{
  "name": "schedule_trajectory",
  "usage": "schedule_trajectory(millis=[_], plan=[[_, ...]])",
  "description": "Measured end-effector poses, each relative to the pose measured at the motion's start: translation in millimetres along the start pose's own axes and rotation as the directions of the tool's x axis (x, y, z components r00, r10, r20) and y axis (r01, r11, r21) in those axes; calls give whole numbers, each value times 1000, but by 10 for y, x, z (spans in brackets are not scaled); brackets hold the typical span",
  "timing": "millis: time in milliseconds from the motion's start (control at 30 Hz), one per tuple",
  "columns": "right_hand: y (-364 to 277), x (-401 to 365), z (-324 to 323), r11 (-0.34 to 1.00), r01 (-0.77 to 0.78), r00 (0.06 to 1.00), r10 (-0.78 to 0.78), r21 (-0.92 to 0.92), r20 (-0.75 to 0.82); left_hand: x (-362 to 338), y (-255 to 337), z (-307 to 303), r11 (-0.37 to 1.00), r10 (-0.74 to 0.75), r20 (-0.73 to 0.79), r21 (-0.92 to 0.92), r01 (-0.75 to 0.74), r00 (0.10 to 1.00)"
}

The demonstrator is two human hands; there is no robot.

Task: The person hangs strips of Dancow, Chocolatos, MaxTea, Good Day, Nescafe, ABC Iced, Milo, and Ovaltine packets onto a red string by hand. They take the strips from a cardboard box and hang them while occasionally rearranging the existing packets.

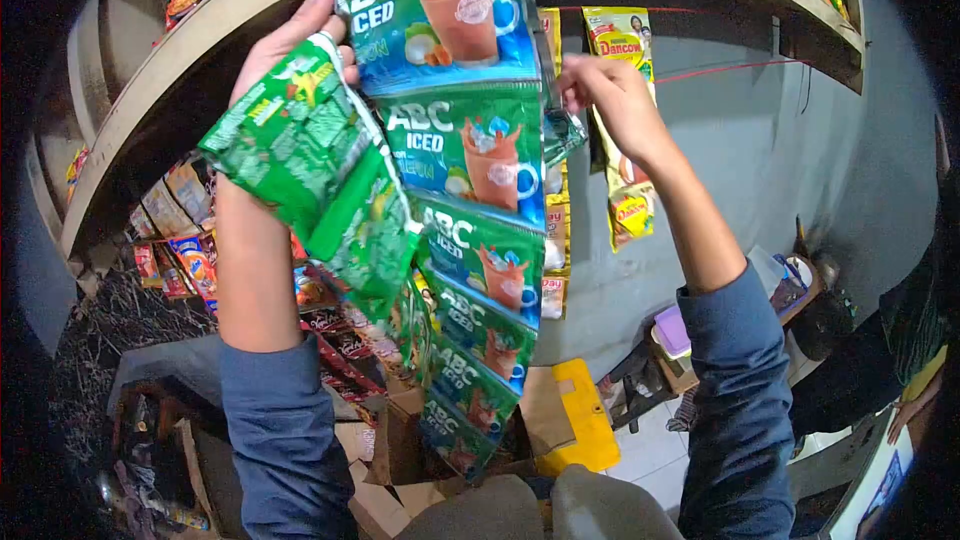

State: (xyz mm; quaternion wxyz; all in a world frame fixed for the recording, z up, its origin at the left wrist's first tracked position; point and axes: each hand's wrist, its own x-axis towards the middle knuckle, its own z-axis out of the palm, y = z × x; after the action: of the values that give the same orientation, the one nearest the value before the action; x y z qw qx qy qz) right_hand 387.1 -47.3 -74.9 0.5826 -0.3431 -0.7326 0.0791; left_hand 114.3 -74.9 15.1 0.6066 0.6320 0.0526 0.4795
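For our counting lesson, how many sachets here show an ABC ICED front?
6: one column, with the top sachet at the left hand and the other five in line below it. The folded green sachets may hide more.

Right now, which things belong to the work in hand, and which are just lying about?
In hand:
green ABC Iced sachets
left hand, gripping them
right hand, raised beside them, grip unclear

Just about:
hanging Dancow packets
purple lid
yellow panel
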Motion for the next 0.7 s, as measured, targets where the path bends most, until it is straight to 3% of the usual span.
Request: schedule_trajectory(millis=[33,67,100,167,233,300,333,367,433,467,500,533,567,600,633,700], plan=[[12,-11,-36,950,-163,963,95,266,253,-30,-75,23,999,30,10,23,-30,1000],[20,-7,-32,923,-228,926,107,310,361,-52,-137,56,998,25,9,52,-25,1000],[-53,-71,2,946,-179,946,90,270,312,-54,-192,67,997,18,10,79,-19,1000],[173,-48,55,970,82,941,-150,228,304,-32,-297,-25,997,36,-1,68,-36,999],[244,13,76,975,78,926,-148,208,347,-63,-347,12,996,49,-122,74,-40,991],[403,135,126,927,303,949,-272,-223,160,-101,-291,10,996,56,-206,74,-42,977],[476,252,152,895,289,955,-294,-340,36,-110,-266,-27,998,53,-139,28,-50,989],[413,289,150,891,293,953,-301,-348,33,-136,-235,-15,999,52,-152,8,-52,987],[307,311,136,761,61,963,-216,-646,-163,-137,-190,-32,998,9,-108,-60,-16,994],[299,310,138,638,36,960,-236,-769,-151,-109,-194,-43,998,12,-102,-64,-19,995],[309,322,138,632,36,960,-238,-774,-150,-82,-216,-67,995,-100,-109,-24,98,989],[327,336,152,458,16,973,-213,-889,-93,-59,-246,-103,977,-209,-121,15,213,970],[362,326,177,264,8,984,-172,-964,-39,-16,-372,-117,983,-183,-166,-35,180,969],[353,269,175,338,66,930,-362,-939,-65,25,-471,-147,978,-209,-207,-33,206,956],[338,216,152,329,74,928,-369,-941,-56,61,-568,-173,973,-231,-248,-33,230,941],[105,49,121,741,-22,912,-261,-671,-317,61,-815,-177,979,-204,-208,-23,203,957]])
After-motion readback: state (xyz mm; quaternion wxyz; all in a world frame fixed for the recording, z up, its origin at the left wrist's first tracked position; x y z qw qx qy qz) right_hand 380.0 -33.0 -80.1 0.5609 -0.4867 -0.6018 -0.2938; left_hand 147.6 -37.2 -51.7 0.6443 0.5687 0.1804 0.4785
